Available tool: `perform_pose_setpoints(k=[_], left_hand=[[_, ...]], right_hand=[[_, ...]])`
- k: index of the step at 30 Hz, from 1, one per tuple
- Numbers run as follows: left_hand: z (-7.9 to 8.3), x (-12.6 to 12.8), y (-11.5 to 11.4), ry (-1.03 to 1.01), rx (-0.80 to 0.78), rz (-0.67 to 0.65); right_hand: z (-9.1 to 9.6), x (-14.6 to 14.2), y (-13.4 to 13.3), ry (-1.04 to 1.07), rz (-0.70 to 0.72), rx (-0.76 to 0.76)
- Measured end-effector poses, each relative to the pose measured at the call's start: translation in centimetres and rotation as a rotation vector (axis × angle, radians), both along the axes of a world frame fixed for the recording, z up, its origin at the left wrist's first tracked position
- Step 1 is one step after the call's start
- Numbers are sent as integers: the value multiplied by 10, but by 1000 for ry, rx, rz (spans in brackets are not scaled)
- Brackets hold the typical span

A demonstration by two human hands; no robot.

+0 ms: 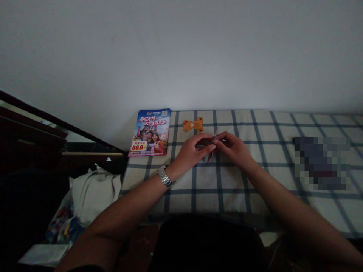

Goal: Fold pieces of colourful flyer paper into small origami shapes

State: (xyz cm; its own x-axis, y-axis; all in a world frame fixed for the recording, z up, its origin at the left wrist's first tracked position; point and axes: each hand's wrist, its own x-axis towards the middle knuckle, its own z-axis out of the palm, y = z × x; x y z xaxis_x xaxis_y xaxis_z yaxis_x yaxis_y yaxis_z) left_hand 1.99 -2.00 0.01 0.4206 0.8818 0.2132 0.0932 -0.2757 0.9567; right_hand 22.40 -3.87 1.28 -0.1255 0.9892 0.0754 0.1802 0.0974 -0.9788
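My left hand (194, 150) and right hand (234, 148) pinched together on a small folded paper (214, 139), over the checked bed (255, 177), bear sticker (193, 125) just beyond, leaflet (150, 132) far left

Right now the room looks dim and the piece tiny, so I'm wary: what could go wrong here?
The small folded colourful paper piece, pinched between left hand and right hand, might crease wrongly or tear in this dim light. If dropped, it could be hard to spot on the checked blue-and-cream cloth.
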Motion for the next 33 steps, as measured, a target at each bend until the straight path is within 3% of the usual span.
perform_pose_setpoints(k=[20,33], left_hand=[[-10,-4,10,16,-18,-65],[-7,-1,5,75,-19,12]], right_hand=[[-14,6,3,36,91,-92],[-19,6,3,-28,81,-34]])
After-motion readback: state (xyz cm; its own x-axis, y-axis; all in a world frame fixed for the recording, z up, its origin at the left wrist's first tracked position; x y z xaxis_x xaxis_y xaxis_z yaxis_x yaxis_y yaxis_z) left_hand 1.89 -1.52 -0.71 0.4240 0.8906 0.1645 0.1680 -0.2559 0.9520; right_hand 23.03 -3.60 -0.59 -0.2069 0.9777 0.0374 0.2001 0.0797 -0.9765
